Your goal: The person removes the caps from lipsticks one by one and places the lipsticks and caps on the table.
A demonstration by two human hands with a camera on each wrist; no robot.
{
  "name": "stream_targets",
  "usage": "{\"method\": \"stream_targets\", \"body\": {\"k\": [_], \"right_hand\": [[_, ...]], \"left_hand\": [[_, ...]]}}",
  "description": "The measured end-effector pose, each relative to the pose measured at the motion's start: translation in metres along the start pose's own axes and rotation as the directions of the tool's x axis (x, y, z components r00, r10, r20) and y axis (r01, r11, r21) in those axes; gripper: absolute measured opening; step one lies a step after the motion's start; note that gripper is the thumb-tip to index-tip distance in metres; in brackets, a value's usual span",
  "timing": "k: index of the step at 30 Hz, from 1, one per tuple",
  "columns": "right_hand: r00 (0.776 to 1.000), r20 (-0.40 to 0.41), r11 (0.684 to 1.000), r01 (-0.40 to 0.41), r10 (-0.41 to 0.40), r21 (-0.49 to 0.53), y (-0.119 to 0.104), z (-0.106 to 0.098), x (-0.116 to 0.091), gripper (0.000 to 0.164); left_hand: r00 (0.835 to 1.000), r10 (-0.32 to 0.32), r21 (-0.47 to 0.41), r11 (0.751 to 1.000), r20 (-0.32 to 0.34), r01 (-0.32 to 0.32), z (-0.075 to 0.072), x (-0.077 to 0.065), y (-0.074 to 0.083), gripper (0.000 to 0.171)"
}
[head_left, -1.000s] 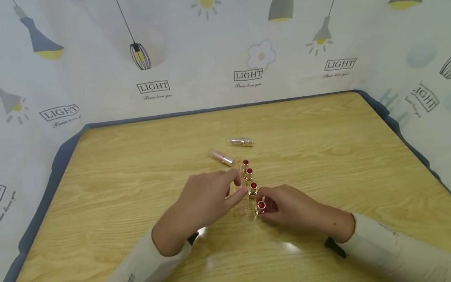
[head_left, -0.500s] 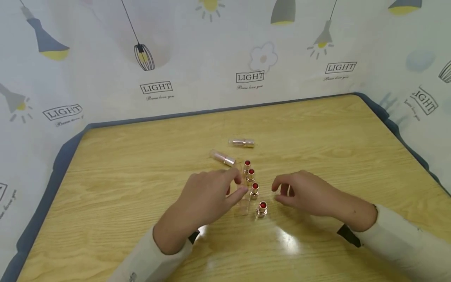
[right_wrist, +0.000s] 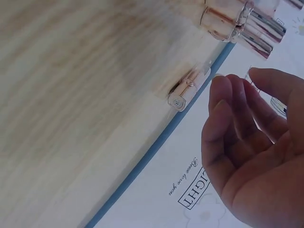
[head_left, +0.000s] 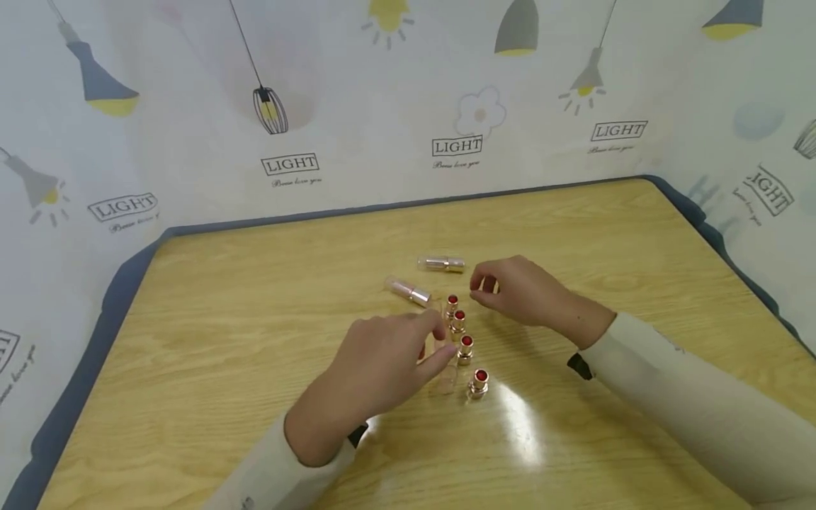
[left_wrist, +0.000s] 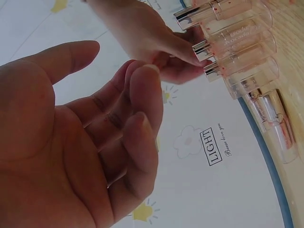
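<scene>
White wall (head_left: 376,99) printed with lamps and the boxed word LIGHT stands behind a wood-grain worktop (head_left: 223,340), with a blue band (head_left: 319,215) along their join. Two pale sleeves (head_left: 688,404) reach over it. The left grip (head_left: 382,361) has its fingers loosely bent and thumb well parted from them, holding nothing; it is just beside a partly hidden clear piece (head_left: 445,381), though touching or not I cannot tell. The right grip (head_left: 523,290), fingers also loosely bent and thumb slightly apart, is likewise free of any load. Two tubes lie flat: the far tube (head_left: 442,264) near the right fingertips, the slanted tube (head_left: 409,291) beyond the left grip. Four red-topped tubes (head_left: 466,350) stand between the grips in a slanting row, the nearest tube (head_left: 478,384) set slightly apart.
</scene>
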State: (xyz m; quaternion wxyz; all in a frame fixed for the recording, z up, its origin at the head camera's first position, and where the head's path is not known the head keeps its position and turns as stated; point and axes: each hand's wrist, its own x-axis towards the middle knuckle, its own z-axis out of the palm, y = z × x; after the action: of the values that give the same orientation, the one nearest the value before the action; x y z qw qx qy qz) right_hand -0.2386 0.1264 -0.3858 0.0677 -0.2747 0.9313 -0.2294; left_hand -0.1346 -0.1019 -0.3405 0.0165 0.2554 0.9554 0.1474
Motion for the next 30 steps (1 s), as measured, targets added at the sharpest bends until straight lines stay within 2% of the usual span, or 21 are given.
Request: {"method": "stream_targets", "body": {"k": [7,12,16,19,25,30], "right_hand": [[0.998,0.049,0.998,0.028,-0.030,0.049,-0.004,0.000,0.038,0.008],[0.985,0.156,0.990,0.057,-0.078,0.132,-0.009,0.000,0.056,0.014],[0.961,0.245,0.978,0.076,-0.124,0.195,-0.012,0.004,0.063,0.032],[0.948,0.274,0.973,0.106,-0.161,0.207,-0.012,0.006,0.066,0.043],[0.936,0.304,0.965,0.102,-0.176,0.243,-0.015,0.009,0.069,0.045],[0.917,0.327,0.957,0.151,-0.230,0.249,-0.016,0.013,0.074,0.050]], "left_hand": [[1.000,0.018,-0.001,1.000,0.000,-0.018,-0.003,0.000,-0.001,0.018],[0.999,0.036,0.020,0.999,-0.026,-0.036,-0.005,-0.001,-0.003,0.014],[0.998,0.043,0.033,0.999,-0.038,-0.041,-0.005,-0.002,-0.004,0.012],[0.999,0.042,0.030,0.999,-0.034,-0.041,-0.006,-0.001,-0.004,0.014],[0.999,0.034,0.002,0.999,-0.007,-0.034,-0.007,0.001,-0.005,0.015],[1.000,0.026,-0.011,1.000,0.000,-0.026,-0.006,0.001,-0.007,0.015]]}}
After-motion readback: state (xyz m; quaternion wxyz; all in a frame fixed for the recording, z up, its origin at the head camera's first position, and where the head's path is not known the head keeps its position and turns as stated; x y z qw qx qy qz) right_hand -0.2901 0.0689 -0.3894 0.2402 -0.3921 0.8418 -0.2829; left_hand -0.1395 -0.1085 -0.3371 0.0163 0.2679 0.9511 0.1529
